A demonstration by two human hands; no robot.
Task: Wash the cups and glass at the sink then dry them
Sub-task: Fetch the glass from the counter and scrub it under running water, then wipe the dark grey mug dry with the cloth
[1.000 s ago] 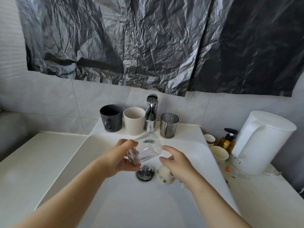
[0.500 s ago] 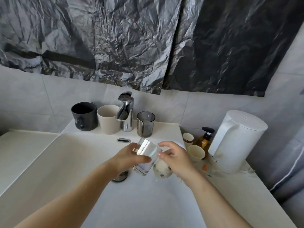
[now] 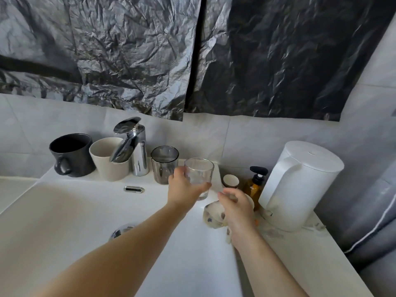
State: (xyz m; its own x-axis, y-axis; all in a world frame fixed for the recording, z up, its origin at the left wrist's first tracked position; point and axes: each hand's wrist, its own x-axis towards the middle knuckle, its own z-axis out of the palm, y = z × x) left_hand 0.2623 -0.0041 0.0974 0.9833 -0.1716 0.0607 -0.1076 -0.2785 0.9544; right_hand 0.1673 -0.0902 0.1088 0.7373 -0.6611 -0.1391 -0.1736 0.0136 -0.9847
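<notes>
My left hand [image 3: 184,189] grips a clear glass [image 3: 199,174] upright over the sink's back right ledge, beside a smoked grey glass [image 3: 164,165]. My right hand [image 3: 236,209] hovers just right of it, with a pale cloth [image 3: 213,215] bunched in its palm. On the back ledge stand a dark grey mug [image 3: 71,154] and a beige cup [image 3: 107,159], left of the chrome tap [image 3: 132,144].
The white sink basin [image 3: 70,213] has a chrome drain plug [image 3: 121,230]. To the right stand a white kettle [image 3: 300,183], an amber pump bottle [image 3: 256,185] and a small white-rimmed cup [image 3: 230,180]. Crumpled black plastic [image 3: 192,56] covers the wall above.
My left hand turned the clear glass upright and carried it from over the drain to the back right ledge. My right hand came off the glass and moved right with the cloth.
</notes>
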